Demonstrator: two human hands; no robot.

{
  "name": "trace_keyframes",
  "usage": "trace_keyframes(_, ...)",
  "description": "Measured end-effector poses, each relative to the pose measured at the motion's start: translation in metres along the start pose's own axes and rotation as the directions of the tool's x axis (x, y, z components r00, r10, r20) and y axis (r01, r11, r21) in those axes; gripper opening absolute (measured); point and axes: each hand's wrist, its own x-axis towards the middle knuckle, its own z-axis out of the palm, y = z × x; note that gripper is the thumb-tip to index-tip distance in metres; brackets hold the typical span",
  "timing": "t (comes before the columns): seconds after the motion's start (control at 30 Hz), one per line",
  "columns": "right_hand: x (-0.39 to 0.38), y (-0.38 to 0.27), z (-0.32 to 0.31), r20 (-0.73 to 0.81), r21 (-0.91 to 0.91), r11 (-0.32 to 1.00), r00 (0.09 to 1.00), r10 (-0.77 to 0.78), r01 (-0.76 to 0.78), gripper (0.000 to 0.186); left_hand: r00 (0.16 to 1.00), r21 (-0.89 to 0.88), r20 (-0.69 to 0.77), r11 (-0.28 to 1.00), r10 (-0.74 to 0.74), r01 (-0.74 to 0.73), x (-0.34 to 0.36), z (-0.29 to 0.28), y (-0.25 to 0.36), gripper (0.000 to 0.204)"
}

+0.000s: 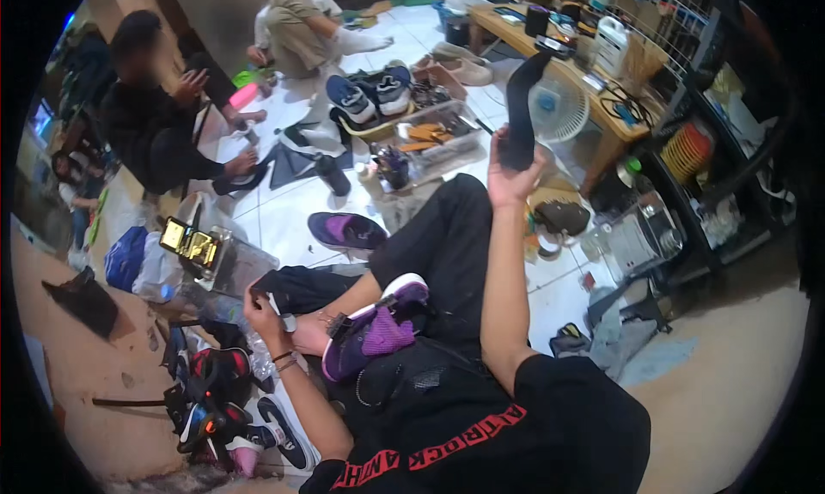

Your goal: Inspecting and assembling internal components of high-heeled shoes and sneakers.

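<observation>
Right grip [514,179] pinches a long, black, curving insole-like piece [519,112], tapered at the top.

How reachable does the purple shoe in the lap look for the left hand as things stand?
Probably yes: the left hand is just left of the purple shoe. A bare foot lies partly between them, but the way over it looks free.

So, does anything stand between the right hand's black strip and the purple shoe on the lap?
The raised knee lies across the straight line from the strip to the shoe in this view; whether it truly blocks the way is unclear.
</observation>
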Motion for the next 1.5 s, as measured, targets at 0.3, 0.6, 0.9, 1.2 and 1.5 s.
trace_keyframes(0.3,-0.001,-0.007,-0.022,0.125,0.261,0.938,0.972,0.200,-0.226,0.067,0.999,-0.005,0.023,1.000,0.022,-0.022,-0.001,-0.002,0.005,0.024)
trace_keyframes(0.6,-0.007,-0.007,-0.002,0.086,0.047,0.995,0.993,0.083,-0.087,0.065,0.997,-0.077,0.067,0.997,-0.024,0.029,0.000,-0.003,0.009,0.023)
trace_keyframes(0.9,-0.065,0.022,0.047,0.547,-0.835,0.039,0.836,-0.044,0.549,0.048,0.990,0.062,0.103,0.994,-0.097,0.091,-0.006,-0.015,0.010,0.027)
trace_keyframes(1.2,-0.155,0.013,0.047,0.182,-0.965,0.251,0.885,0.429,0.077,0.063,0.991,0.080,0.086,0.993,-0.098,0.091,0.001,-0.006,0.007,0.027)
trace_keyframes(1.5,-0.165,0.023,0.037,0.079,-0.960,0.263,0.803,0.591,-0.099,0.048,0.984,0.112,0.109,0.985,-0.143,0.130,0.002,-0.007,0.002,0.028)
